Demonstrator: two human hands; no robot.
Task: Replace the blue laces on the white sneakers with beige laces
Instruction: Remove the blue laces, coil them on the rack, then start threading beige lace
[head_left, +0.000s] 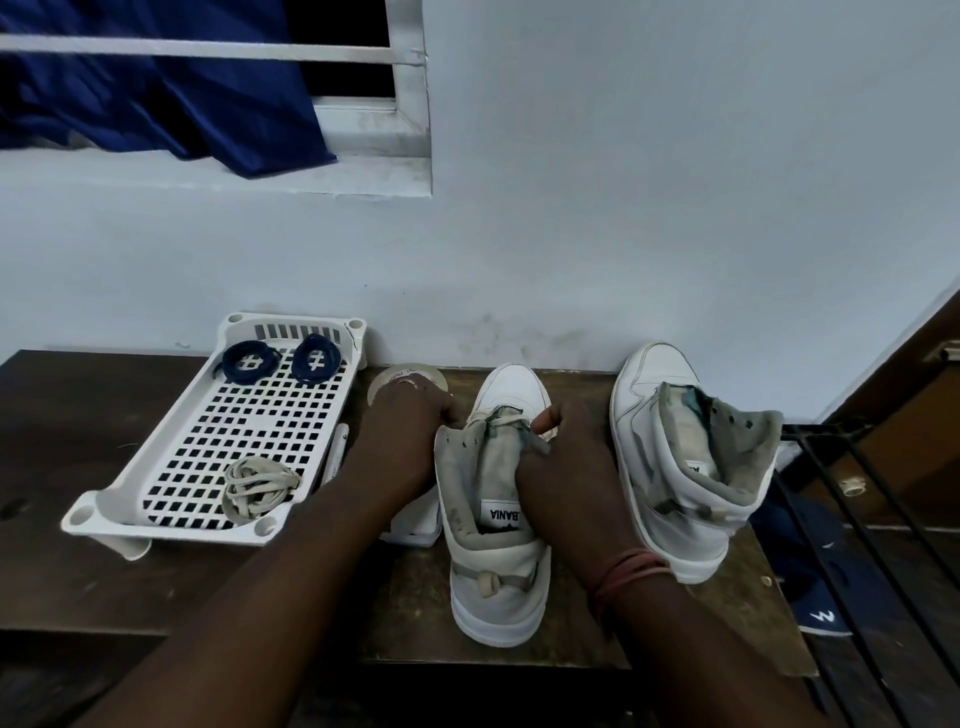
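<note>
Lace at the near sneaker (496, 525) eyelets is covered by the right hand (563, 483) and left hand (410, 421) — threading cannot be told. Tape roll (384, 382) behind that sneaker is half hidden; tongue label is partly covered.

We see two white high-top sneakers, the near sneaker (496, 545) and far sneaker (675, 467), standing unlaced; two coiled blue laces (280, 361) and a bundled beige lace (257, 486) lie apart.

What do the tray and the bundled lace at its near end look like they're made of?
Tray: looks like moulded white plastic, slightly glossy, with a grid of square perforations. Beige lace bundle: seems a flat woven fabric, matte and limp, probably cotton or polyester; the picture doesn't settle which.
</note>
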